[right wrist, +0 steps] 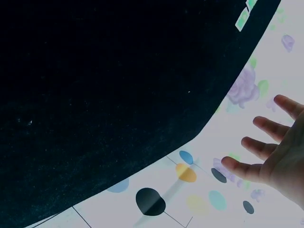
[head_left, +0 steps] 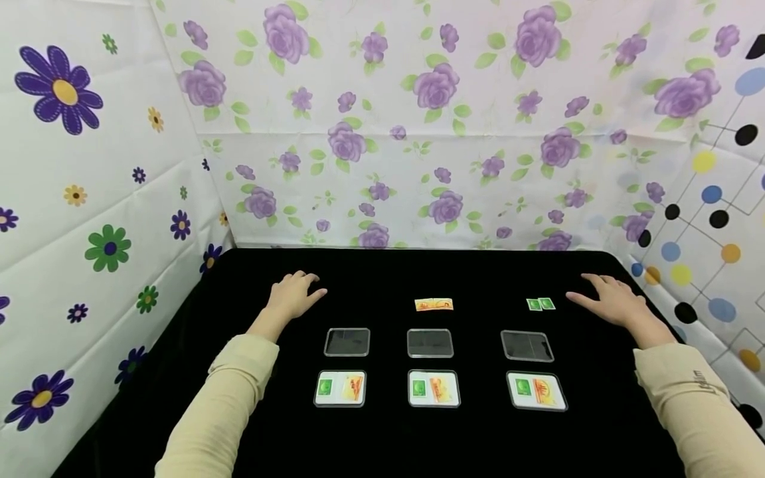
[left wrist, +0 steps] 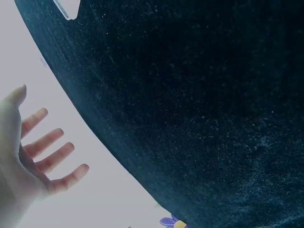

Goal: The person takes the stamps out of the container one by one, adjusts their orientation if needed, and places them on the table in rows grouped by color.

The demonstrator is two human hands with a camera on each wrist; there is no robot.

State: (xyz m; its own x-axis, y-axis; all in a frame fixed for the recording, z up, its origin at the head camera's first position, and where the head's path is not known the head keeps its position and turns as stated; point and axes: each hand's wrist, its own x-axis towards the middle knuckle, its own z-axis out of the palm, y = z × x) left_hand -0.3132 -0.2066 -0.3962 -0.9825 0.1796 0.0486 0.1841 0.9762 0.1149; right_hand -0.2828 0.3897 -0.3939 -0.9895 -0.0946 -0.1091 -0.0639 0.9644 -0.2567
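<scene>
My left hand (head_left: 291, 296) is at the left of the black table with fingers spread, holding nothing; the left wrist view shows its fingers (left wrist: 50, 142) apart. My right hand (head_left: 612, 302), likewise empty, is at the right, its thumb close to two small green stamps (head_left: 540, 304). An orange stamp strip (head_left: 433, 305) lies at the back centre. Three clear plastic cases form a row: left (head_left: 347, 342), middle (head_left: 430, 343) and right (head_left: 528, 346). In front lie three framed white cards, left (head_left: 340, 388), middle (head_left: 433, 389) and right (head_left: 536, 392), each bearing a green and an orange stamp.
A black cloth covers the table (head_left: 382, 438). Flower-patterned sheets hang at the back (head_left: 382, 186) and left (head_left: 119, 199); a dotted sheet (head_left: 711, 252) hangs at the right.
</scene>
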